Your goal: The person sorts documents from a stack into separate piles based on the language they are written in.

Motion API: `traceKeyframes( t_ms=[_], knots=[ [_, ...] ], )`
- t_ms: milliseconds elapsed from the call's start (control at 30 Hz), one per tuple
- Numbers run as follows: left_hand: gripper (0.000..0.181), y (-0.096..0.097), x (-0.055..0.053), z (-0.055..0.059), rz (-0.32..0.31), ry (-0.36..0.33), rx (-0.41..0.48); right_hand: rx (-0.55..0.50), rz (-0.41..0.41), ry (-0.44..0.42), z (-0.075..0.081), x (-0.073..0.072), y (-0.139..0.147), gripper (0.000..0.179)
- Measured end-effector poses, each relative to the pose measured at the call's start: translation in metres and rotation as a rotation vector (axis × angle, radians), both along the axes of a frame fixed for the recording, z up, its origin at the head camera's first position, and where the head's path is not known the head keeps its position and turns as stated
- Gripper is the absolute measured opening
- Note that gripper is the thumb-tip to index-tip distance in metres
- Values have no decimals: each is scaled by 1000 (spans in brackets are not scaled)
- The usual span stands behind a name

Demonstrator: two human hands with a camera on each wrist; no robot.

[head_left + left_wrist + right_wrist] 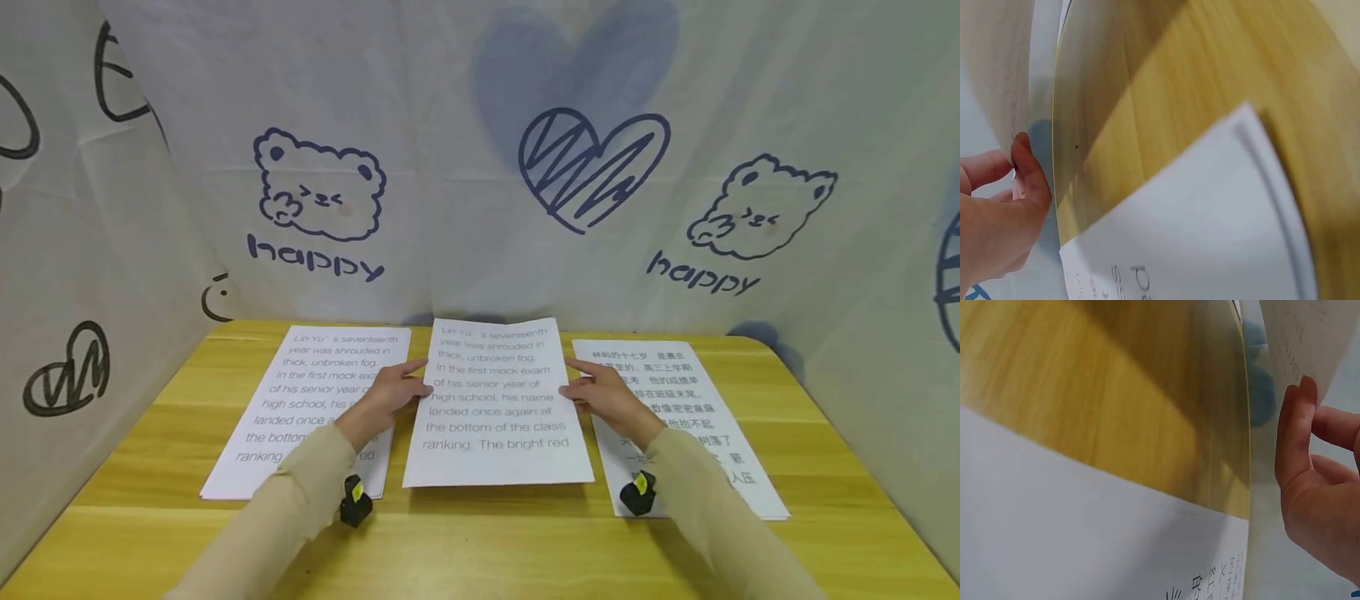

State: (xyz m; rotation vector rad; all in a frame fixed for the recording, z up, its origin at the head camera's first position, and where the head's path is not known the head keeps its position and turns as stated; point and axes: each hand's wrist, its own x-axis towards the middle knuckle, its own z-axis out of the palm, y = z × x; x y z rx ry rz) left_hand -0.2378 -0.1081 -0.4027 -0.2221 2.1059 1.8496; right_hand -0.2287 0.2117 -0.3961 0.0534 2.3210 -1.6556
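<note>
A white sheet of paper (495, 417) printed with large English text is held up off the table between both hands, its top edge slightly wavy. My left hand (384, 398) pinches its left edge between thumb and fingers; the left wrist view shows the same hand (1004, 212) gripping the sheet (1000, 69). On the opposite edge, my right hand (609, 400) pinches the paper, as the right wrist view also shows, where the hand (1316, 481) holds the sheet (1304, 344) by its side. A shadow falls on the wood beneath.
Under the left forearm lies a stack of English-printed sheets (300, 417). A stack with Chinese text (720, 417) lies under the right forearm. Both rest on the wooden table (480, 550). Behind it hangs a white cloth (450, 208) with bear and heart drawings.
</note>
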Motion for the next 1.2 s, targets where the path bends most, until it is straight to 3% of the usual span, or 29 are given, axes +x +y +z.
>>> traceKeyframes(
  t_ms=[133, 233, 500, 800, 1033, 1200],
  knots=[
    [63, -8, -1, 1, 4, -4, 75, -12, -7, 0, 0, -2, -6, 62],
    [63, -14, -3, 3, 10, -1, 79, -25, 5, 15, -1, -4, -11, 63],
    [58, -34, -5, 9, 24, 35, 28, 7, -6, 47, -7, -8, -35, 63],
    [56, -80, 1, 6, 91, 28, -85, -33, 27, 52, -15, -14, -85, 59],
    [56, -118, 8, 8, 112, 10, -160, -124, 50, 67, -21, -15, -125, 55],
    [54, -141, 11, 8, 167, -10, -189, -175, 31, 28, -30, -13, -158, 58]
  ],
)
